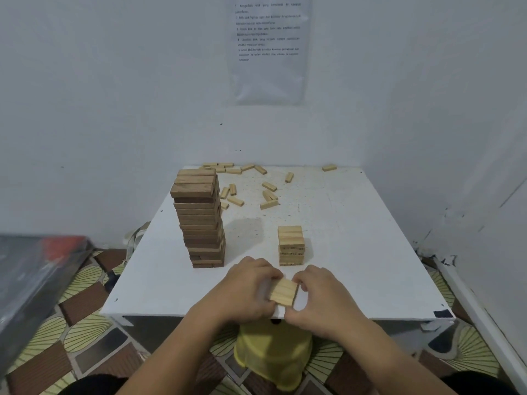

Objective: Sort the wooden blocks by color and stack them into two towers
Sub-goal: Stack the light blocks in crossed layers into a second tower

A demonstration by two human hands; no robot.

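Left hand [248,289] and right hand [316,297] pinch a flat row of pale wooden blocks [283,292] from opposite sides, each grip curled tight, probably to square it as one layer. The row is at the near edge of the white square bench [356,252], just before the short pale block tower [291,246]. Tall dark-brown block tower [199,220] stands apart on the left, colours separate. Loose pale blocks [268,192] wait at the far side.

Both hands — left hand [245,292], right hand [319,300] — grip a row of light blocks [283,292] above the white table [356,252], near a tall dark tower [201,218] and a short light tower [291,246] — loose blocks [268,195] scattered beyond.
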